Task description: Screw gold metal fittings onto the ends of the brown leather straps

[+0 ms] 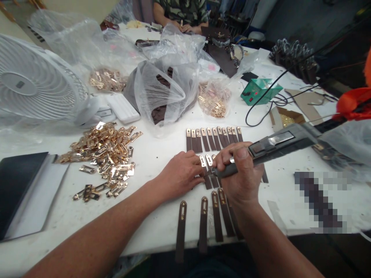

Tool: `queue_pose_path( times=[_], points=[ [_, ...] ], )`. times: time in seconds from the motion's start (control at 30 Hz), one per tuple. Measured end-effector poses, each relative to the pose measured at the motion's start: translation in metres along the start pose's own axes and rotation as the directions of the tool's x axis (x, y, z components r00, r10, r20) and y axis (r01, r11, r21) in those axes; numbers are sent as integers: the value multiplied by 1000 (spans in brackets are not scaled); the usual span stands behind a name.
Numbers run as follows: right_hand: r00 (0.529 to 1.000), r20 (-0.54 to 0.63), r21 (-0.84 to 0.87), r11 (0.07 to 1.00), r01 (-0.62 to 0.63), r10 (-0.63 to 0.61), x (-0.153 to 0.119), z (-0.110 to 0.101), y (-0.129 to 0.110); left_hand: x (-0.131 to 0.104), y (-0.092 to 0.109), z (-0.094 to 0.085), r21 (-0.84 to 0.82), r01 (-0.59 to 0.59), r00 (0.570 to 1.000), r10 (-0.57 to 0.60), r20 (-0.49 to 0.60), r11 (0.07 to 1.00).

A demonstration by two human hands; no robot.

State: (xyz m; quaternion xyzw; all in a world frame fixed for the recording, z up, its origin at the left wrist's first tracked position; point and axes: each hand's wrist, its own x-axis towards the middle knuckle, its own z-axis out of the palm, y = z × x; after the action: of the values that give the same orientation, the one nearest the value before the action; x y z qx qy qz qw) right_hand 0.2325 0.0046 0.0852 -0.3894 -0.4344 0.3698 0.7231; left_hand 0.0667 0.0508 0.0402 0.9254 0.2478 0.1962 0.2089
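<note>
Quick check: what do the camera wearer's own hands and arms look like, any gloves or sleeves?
The left hand and right hand are bare, without gloves; no ring or watch shows. The left forearm and right forearm are uncovered out to the picture's edge, with no sleeve in view.

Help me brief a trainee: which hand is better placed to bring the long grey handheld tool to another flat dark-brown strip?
Probably the right hand: it holds the tool, whose tip is at the strips. The left hand has no tool; its fingers are close to that tip.
</note>
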Motion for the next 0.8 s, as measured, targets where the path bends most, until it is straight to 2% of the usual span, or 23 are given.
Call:
queue_pose_path(
  times=[0.4,0.8],
  points=[
    [1000,-15,45,999,6,-6,1,-3,0,-1,-3,4,-33,-43,990,38,-132,999],
    [999,-32,115,993,-10,14,3,2,-6,-2,-2,4,-50,-64,986,55,-159,997]
  ],
)
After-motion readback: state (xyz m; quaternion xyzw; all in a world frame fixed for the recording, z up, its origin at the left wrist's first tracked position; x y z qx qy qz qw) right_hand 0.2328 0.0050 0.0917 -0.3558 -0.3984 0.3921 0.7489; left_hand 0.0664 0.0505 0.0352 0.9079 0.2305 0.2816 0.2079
